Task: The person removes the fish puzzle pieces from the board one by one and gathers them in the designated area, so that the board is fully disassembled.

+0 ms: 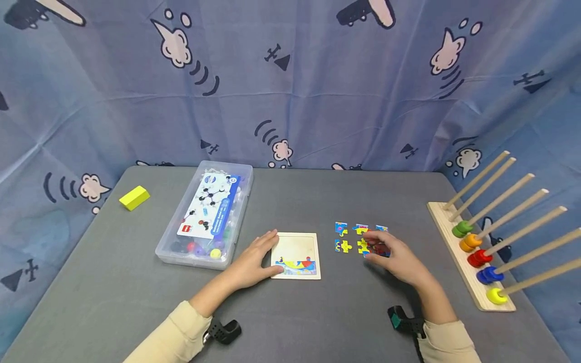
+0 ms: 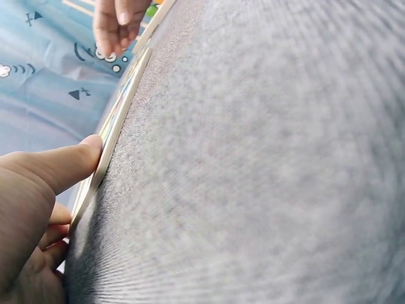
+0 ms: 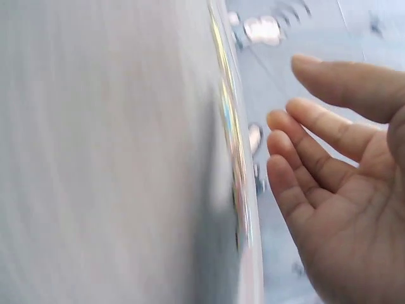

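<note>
My left hand (image 1: 249, 262) rests against the left side of a square wooden puzzle board (image 1: 295, 244). In the left wrist view its thumb (image 2: 79, 161) lies on the board's rim. Joined picture pieces (image 1: 299, 267) fill the lower part of the board's recess; bare wood shows above them. To the right, my right hand (image 1: 399, 259) hovers over loose jigsaw pieces (image 1: 341, 229) laid in two rows, partly hiding some, including a dark red one (image 1: 380, 249). The right wrist view shows its fingers (image 3: 323, 168) loosely bent, thumb apart, nothing between them.
A clear plastic case (image 1: 236, 222) of molecule-model parts stands left of the board. Behind it to the left lies a yellow block (image 1: 134, 197). A wooden peg stand (image 1: 442, 222) with coloured rings and tall rods runs along the right table edge. A patterned curtain (image 1: 308, 116) hangs behind.
</note>
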The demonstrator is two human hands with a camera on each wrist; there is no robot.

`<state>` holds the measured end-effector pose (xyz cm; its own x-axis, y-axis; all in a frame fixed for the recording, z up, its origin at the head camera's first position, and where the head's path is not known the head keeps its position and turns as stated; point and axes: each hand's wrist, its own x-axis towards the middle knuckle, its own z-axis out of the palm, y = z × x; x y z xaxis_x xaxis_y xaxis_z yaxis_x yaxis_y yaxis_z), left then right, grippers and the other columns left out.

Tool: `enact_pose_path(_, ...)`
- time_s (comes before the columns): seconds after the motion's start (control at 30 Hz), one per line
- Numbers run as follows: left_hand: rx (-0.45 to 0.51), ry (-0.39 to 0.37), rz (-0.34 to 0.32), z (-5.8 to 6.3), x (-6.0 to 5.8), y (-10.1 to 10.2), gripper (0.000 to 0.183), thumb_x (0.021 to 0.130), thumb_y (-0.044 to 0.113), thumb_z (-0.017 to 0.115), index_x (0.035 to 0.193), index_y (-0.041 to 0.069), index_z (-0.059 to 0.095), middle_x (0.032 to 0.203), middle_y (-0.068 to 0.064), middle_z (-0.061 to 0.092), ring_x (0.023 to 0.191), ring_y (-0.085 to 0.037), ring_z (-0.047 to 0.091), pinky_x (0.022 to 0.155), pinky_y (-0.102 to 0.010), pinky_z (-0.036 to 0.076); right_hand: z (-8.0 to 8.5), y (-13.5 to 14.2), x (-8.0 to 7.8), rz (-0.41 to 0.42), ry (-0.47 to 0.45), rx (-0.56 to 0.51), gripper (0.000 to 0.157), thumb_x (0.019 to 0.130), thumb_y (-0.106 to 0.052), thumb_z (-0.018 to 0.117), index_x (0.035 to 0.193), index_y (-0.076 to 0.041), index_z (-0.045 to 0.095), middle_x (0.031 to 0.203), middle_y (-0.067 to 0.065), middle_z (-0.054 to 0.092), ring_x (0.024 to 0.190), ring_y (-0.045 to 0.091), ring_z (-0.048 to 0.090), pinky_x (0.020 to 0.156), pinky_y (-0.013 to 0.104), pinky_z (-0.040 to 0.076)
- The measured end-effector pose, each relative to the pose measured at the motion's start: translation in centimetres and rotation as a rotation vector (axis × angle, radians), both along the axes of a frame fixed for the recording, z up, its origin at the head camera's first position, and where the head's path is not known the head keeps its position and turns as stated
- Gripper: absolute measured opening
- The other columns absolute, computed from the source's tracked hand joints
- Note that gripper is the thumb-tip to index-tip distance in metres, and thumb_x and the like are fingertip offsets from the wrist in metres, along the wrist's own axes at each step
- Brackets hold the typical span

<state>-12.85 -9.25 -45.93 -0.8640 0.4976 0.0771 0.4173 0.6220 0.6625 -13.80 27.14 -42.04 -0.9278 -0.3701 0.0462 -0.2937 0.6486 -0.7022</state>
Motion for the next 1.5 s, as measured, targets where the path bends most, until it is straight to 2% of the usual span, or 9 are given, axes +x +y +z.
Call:
enact_pose_path(0.07, -0.002, 0.004, -0.006, 0.0, 0.1, 0.0, 0.075, 0.085, 0.030, 0.070, 0.142, -0.006, 0.037, 0.153, -0.019, 0.029, 0.143, -0.033, 0.023, 0.119, -0.048, 0.016, -0.1, -1.5, 0.0, 0.022, 0.021, -0.006, 0.044, 0.087, -0.012, 0.068, 0.127, 0.003, 0.054, 0.122, 0.017, 0.059, 0.109, 0.035, 0.059, 0.092, 0.047, 0.050)
enact_pose_path(0.17, -0.015, 0.006, -0.018, 0.2, 0.2, -0.1, 0.075, 0.086, 0.030, 0.069, 0.142, -0.007, 0.036, 0.153, -0.020, 0.027, 0.143, -0.035, 0.022, 0.119, -0.050, 0.015, -0.4, -3.7, -0.1, 0.064, 0.049, -0.010, 0.044, 0.086, -0.012, 0.069, 0.126, 0.002, 0.055, 0.121, 0.015, 0.060, 0.108, 0.032, 0.060, 0.092, 0.049, 0.049)
enact_pose_path(0.47, -0.080, 0.024, -0.055, 0.3, 0.9, -0.4, 0.075, 0.089, 0.033, 0.065, 0.144, -0.006, 0.032, 0.154, -0.020, 0.025, 0.144, -0.034, 0.021, 0.118, -0.051, 0.017, -0.1, -9.5, 0.0, 0.191, 0.047, 0.012, 0.047, 0.084, -0.012, 0.069, 0.128, -0.001, 0.055, 0.123, 0.011, 0.059, 0.107, 0.026, 0.058, 0.092, 0.043, 0.049)
enact_pose_path(0.63, -0.057, 0.021, -0.055, -0.1, 1.1, -0.5, 0.075, 0.089, 0.033, 0.066, 0.145, -0.005, 0.032, 0.154, -0.020, 0.025, 0.144, -0.034, 0.022, 0.118, -0.051, 0.016, -0.2, -12.4, 0.3, 0.275, 0.063, 0.035, 0.048, 0.083, -0.013, 0.070, 0.127, 0.000, 0.056, 0.120, 0.012, 0.060, 0.105, 0.026, 0.060, 0.092, 0.041, 0.050)
enact_pose_path(0.8, -0.032, 0.021, -0.053, -0.4, 1.1, -0.5, 0.075, 0.088, 0.034, 0.067, 0.144, -0.004, 0.034, 0.154, -0.018, 0.027, 0.143, -0.034, 0.023, 0.118, -0.051, 0.016, -0.4, -14.4, 0.6, 0.310, 0.051, 0.047, 0.049, 0.082, -0.013, 0.071, 0.126, 0.001, 0.056, 0.120, 0.011, 0.060, 0.106, 0.023, 0.060, 0.092, 0.038, 0.050)
enact_pose_path(0.97, -0.025, 0.031, -0.043, -0.4, 1.3, -0.6, 0.076, 0.087, 0.034, 0.067, 0.144, -0.003, 0.034, 0.153, -0.018, 0.028, 0.143, -0.034, 0.024, 0.118, -0.052, 0.017, -0.8, -15.6, 1.1, 0.303, 0.053, 0.051, 0.047, 0.081, -0.011, 0.071, 0.124, 0.002, 0.057, 0.119, 0.011, 0.059, 0.103, 0.022, 0.058, 0.090, 0.036, 0.049)
enact_pose_path(1.23, -0.012, 0.045, -0.032, -0.5, 1.6, -0.8, 0.075, 0.087, 0.032, 0.068, 0.144, -0.003, 0.035, 0.154, -0.017, 0.029, 0.143, -0.033, 0.025, 0.118, -0.053, 0.017, -1.5, -16.8, 1.7, 0.212, 0.060, 0.059, 0.039, 0.077, -0.004, 0.072, 0.115, 0.001, 0.063, 0.114, 0.009, 0.055, 0.102, 0.020, 0.054, 0.088, 0.035, 0.047)
enact_pose_path(1.5, -0.004, 0.052, -0.039, -0.3, 1.6, -0.8, 0.074, 0.086, 0.031, 0.069, 0.143, -0.004, 0.037, 0.153, -0.018, 0.030, 0.143, -0.032, 0.025, 0.117, -0.052, 0.018, -1.6, -17.1, 1.9, 0.157, 0.022, 0.039, 0.036, 0.075, -0.002, 0.074, 0.109, -0.002, 0.064, 0.113, 0.008, 0.054, 0.104, 0.021, 0.052, 0.090, 0.038, 0.046)
